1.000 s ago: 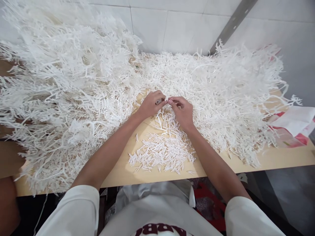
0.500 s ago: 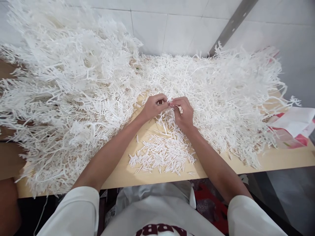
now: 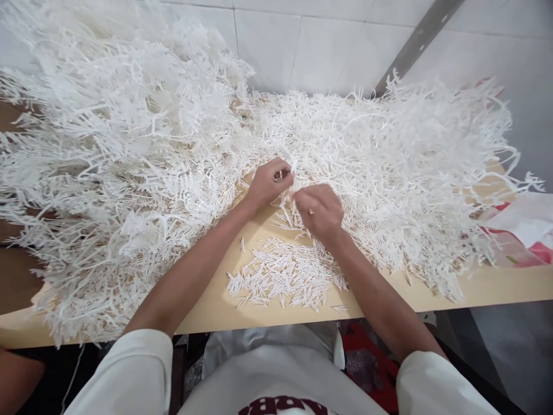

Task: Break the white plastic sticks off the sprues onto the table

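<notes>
Above the middle of the table, my left hand (image 3: pixel 271 181) is closed in a pinch, with a small white branched piece (image 3: pixel 294 166) showing at its fingertips. Just to the right and a little nearer to me, my right hand (image 3: pixel 320 211) has its fingers curled together, slightly smeared by motion. Whatever lies between those fingers is too small to make out. The two hands are apart. Below them a heap of short thin white sticks (image 3: pixel 289 274) lies on the table, and a few loose branched bits lie between the heap and my hands.
A tall pile of white branched strands (image 3: pixel 129 127) covers the left of the wooden table (image 3: pixel 207 314). Another pile (image 3: pixel 410 167) spreads over the right. A white and pink plastic bag (image 3: pixel 525 225) lies at the right end. Behind stands a tiled wall (image 3: pixel 276 46).
My hands were together at the fingertips and have separated. The right hand has moved down and turned its back upward; the left has stayed nearly in place.
</notes>
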Demonstrator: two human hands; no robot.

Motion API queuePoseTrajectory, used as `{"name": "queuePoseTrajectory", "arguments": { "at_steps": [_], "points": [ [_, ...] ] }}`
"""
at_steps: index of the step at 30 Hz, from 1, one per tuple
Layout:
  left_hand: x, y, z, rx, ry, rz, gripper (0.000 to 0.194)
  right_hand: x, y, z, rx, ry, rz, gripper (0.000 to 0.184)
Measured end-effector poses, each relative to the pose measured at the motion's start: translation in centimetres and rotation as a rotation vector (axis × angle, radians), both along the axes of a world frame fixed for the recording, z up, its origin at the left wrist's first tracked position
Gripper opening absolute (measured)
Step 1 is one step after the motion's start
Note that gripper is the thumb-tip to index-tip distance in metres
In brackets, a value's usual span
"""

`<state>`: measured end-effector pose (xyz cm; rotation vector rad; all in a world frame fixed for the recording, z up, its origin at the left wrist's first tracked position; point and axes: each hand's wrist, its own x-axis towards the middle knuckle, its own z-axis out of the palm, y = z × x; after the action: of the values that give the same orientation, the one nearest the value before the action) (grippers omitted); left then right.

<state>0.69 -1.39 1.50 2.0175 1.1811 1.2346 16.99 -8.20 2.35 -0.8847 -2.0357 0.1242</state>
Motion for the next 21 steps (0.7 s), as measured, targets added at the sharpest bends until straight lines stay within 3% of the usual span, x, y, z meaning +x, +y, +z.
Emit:
{"name": "queuePoseTrajectory", "arguments": {
  "at_steps": [2,4,7,10,16,21],
  "points": [
    [0.1,-0.2,-0.1,0.035,0.063,-0.043,0.011,0.5,0.9,0.1,-0.049,0.177,-0.221,0.021],
    [0.2,-0.3,-0.2,0.07,0.097,-0.05,0.013,1.0,1.7,0.1,-0.185,0.248,-0.344,0.026],
    [0.3,-0.4,-0.4,0.114,0.146,-0.092,0.019,1.3,2.5,-0.1,-0.397,0.183,-0.297,0.035],
    [0.3,-0.6,-0.5,0.127,0.202,-0.159,0.027,1.1,2.6,-0.4,-0.468,0.2,-0.232,0.038],
    [0.5,-1.0,-0.4,0.162,0.268,-0.164,0.036,0.9,2.5,-0.2,-0.388,0.377,-0.24,0.034],
    [0.6,-1.0,-0.5,0.175,0.285,-0.147,0.032,0.7,2.3,-0.3,-0.33,0.344,-0.252,0.034]
  ]
}}
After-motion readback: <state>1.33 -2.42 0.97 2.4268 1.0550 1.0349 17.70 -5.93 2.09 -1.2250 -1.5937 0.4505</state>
